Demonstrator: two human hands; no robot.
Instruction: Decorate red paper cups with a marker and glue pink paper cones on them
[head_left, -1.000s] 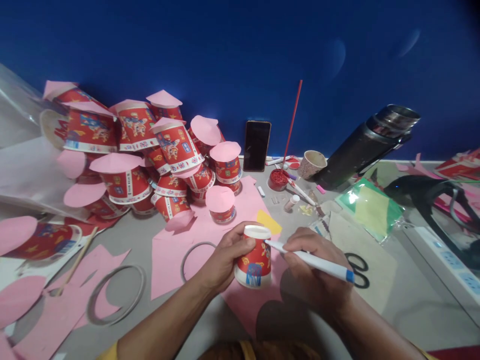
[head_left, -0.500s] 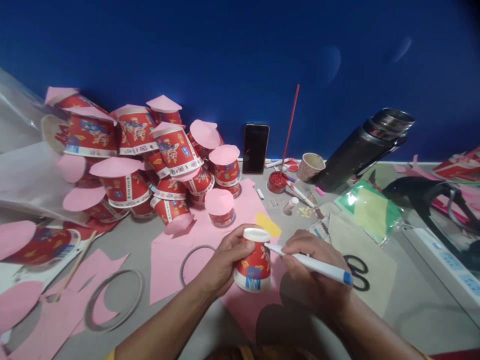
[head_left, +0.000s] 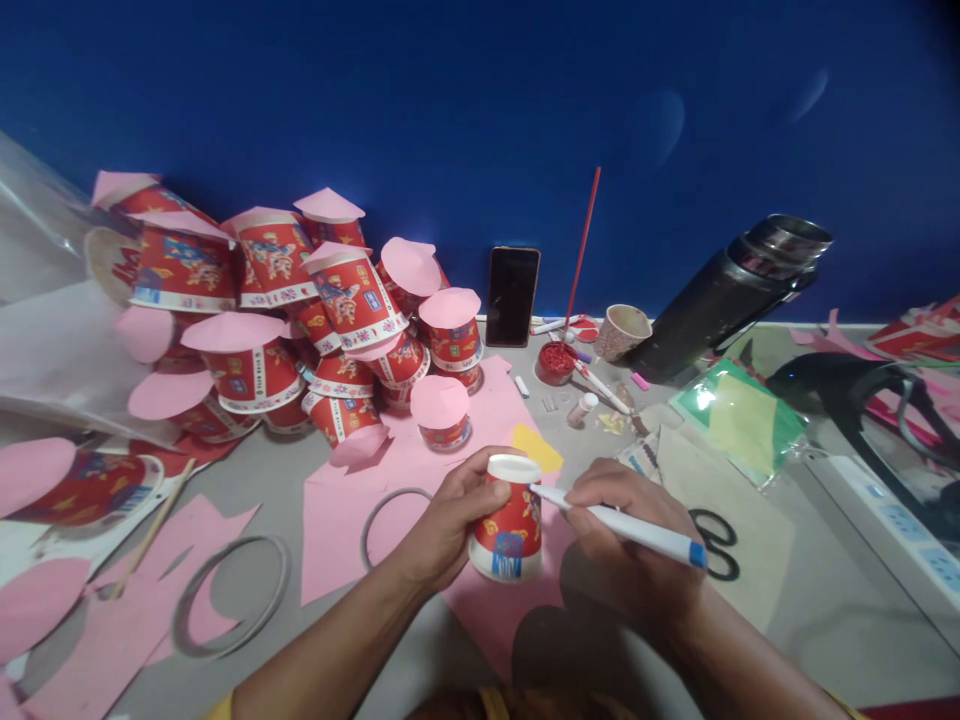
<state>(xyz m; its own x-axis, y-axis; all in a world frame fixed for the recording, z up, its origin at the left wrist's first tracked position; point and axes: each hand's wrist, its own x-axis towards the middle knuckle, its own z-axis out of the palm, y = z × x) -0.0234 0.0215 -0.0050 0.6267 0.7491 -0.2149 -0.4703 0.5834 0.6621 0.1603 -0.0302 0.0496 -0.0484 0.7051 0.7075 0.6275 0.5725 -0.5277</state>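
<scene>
My left hand (head_left: 457, 515) grips a red printed paper cup (head_left: 517, 530), turned upside down with its white base on top, above pink paper. A white marker (head_left: 637, 530) with a blue end is pinched in my right hand (head_left: 630, 520). Its tip meets the upper right side of the cup, or lies very close to it. Beyond my left hand stands a small red cup with a pink paper disc (head_left: 439, 403) on top. A yellow paper scrap (head_left: 537, 448) lies just behind the held cup.
Stacked red cups with pink paper tops (head_left: 262, 375) fill the left. Rings of tape (head_left: 281, 590) and pink cut-offs lie in front. A phone (head_left: 512, 297), a pot of red material (head_left: 556, 364) and a black flask (head_left: 720, 300) stand behind; scissors (head_left: 716, 545) lie right.
Both hands keep nearly the same pose on the cup and marker. The whole view has shifted very slightly; nothing was taken up or let go.
</scene>
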